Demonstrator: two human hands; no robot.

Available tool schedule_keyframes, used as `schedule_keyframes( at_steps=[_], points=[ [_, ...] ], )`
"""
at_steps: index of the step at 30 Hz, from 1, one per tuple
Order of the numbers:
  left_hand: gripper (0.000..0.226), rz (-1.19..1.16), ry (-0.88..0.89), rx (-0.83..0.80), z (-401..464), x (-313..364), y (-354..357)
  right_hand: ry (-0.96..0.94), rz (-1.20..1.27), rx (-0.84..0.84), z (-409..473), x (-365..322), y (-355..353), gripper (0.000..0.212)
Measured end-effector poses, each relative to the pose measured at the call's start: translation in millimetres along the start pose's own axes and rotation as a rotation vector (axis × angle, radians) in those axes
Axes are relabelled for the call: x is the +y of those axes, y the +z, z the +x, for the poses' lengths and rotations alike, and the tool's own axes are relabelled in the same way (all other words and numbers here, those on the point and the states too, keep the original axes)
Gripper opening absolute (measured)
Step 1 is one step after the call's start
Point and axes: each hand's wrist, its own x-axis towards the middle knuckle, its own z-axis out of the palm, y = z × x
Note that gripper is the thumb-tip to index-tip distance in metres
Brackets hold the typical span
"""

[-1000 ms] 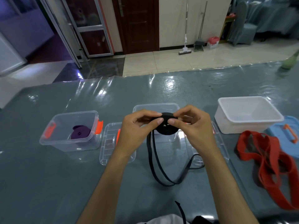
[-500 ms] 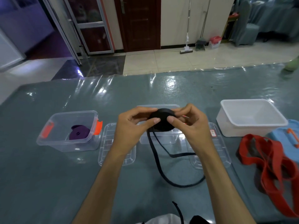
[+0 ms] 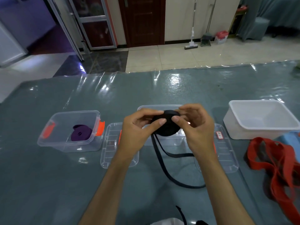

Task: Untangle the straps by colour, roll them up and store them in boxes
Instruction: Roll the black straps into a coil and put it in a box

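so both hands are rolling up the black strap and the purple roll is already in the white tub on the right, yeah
Not quite. The head view shows the purple roll in the clear box on the left; nothing shows in the white tub. The rest holds: the left hand and right hand both pinch the black strap, partly rolled, its tail hanging loose.

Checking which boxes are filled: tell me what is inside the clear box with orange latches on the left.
Inside the clear box with orange latches lies one rolled purple strap, resting on the box floor. Nothing else shows through its walls. It has no lid on.
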Motion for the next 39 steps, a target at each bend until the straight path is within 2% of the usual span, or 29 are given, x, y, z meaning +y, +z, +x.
schedule_keyframes(
  at_steps=[2,7,11,15,21,23,28,33,39],
  points=[
    [0.033,0.005,0.016,-0.032,1,-2,-2,-0.008,-0.01,-0.012,0,2,-1,0.025],
    [0.033,0.114,-0.002,0.019,1,-5,-5,0.162,-0.016,-0.159,8,0,-12,0.019],
    [0.027,0.149,-0.014,0.015,2,-5,-7,0.13,-0.116,-0.21,12,-1,-15,0.025],
    [0.029,0.195,0.033,-0.039,4,-3,-10,0.132,-0.155,-0.294,12,-2,-18,0.022],
    [0.033,0.134,0.032,-0.093,5,-1,-8,0.013,-0.113,-0.165,8,-5,-16,0.032],
    [0.035,0.138,0.058,-0.092,5,2,-10,0.04,-0.08,-0.138,5,-5,-16,0.028],
    [0.027,0.147,0.073,0.0,-7,11,2,0.087,-0.106,-0.232,1,-14,-21,0.03],
    [0.032,0.122,0.144,-0.011,-12,25,5,-0.026,0.027,-0.123,-12,-28,-17,0.026],
    [0.027,0.11,0.15,0.059,-29,37,15,0.043,0.043,-0.214,-21,-44,-25,0.03]
  ],
)
